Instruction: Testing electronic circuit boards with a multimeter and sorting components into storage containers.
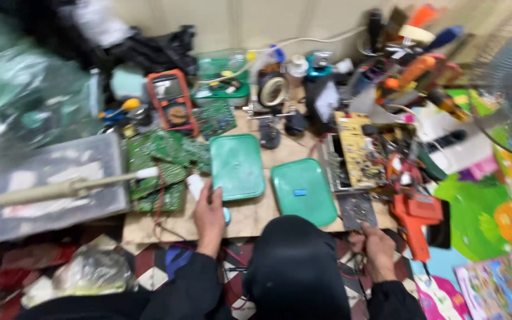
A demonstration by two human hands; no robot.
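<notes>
Holding two items at the near edge of the bench [250,216]: left hand [208,216] is closed around a small white tube-like object [195,185], its tip next to the green circuit boards [164,163]; right hand [379,249] grips the lower edge of a small dark circuit board [357,210], lifted just off the bench edge. Frame is blurred; fine detail cannot be read. Judged stage: early. Soldering iron [60,189] lies untouched on the clear plastic box [54,178], well apart from both hands. Two green lids [238,166] sit between the hands. Orange glue gun [416,216] rests just beside the right hand. Multimeter [172,102] idle at the back.
</notes>
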